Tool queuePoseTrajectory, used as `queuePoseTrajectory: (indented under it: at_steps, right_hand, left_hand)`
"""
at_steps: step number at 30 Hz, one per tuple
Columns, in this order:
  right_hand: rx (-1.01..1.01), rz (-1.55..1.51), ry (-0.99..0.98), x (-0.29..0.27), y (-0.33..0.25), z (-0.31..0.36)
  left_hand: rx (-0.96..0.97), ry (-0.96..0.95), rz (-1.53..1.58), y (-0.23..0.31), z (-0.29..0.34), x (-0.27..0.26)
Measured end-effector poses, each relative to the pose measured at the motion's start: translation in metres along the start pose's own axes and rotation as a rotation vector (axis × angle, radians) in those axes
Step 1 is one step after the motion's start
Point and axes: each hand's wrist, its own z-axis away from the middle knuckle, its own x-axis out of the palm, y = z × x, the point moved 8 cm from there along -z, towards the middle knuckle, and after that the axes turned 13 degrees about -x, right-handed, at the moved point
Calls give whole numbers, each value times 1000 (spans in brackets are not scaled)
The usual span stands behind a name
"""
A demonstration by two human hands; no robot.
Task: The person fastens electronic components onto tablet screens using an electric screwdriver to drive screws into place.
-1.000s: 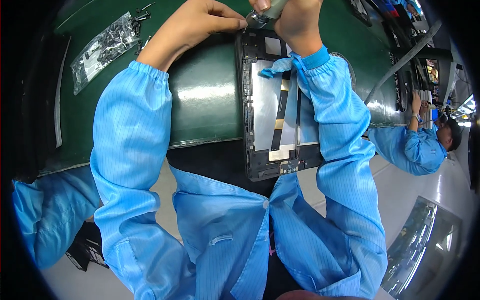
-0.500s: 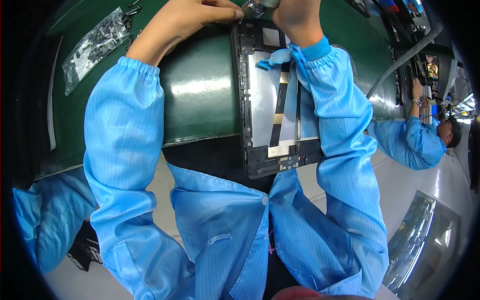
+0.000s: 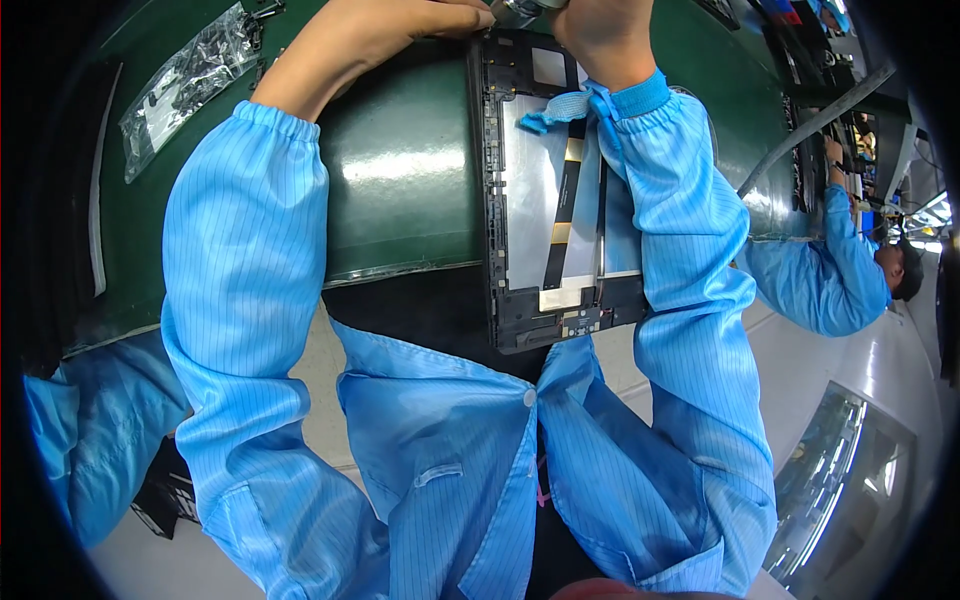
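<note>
An opened tablet [image 3: 520,190] lies under my hands, its near end reaching past the table's edge. Its black frame, silver plate and dark ribbon cables show; my right sleeve covers part of its right side. At its far left corner my left hand [image 3: 385,25] is closed, thumb and fingers pressed together; what they pinch is too small to make out. My right hand [image 3: 605,35], cut off by the top edge, wraps round what looks like an electric screwdriver [image 3: 515,12] with a thick silver nose. The nose points at that same corner, close to my left fingertips.
On the green table [image 3: 400,170] at the left lies a clear plastic bag [image 3: 185,90] of small black parts, with several loose ones beside it. A grey cable [image 3: 820,125] runs across at the right. A co-worker in blue [image 3: 820,280] sits at the far right; another blue sleeve [image 3: 110,430] shows lower left.
The view has shifted slightly, and my hands and the tablet sit a little higher in it. Both hands keep their places at the corner. The co-worker's arm at the right has moved.
</note>
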Motion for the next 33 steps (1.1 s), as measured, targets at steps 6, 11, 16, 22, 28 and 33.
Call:
queuePoseTrajectory:
  at_steps: [6,11,16,22,28,33]
  right_hand:
    - [-4,-5,-1,3,-3,-1]
    - [10,19,-45,5,-3,0]
    - [6,26,-25,4,-2,1]
    - [-1,41,56,2,-5,4]
    - [-4,22,68,-1,-2,4]
    - [-21,12,77,-1,-4,4]
  left_hand:
    - [-9,2,16,0,0,0]
    - [-12,4,11,-2,-3,1]
    - [-10,6,9,-2,-2,1]
    - [-13,24,-50,-1,-2,-1]
    - [10,20,-32,0,0,-1]
    - [8,8,2,-2,-2,-1]
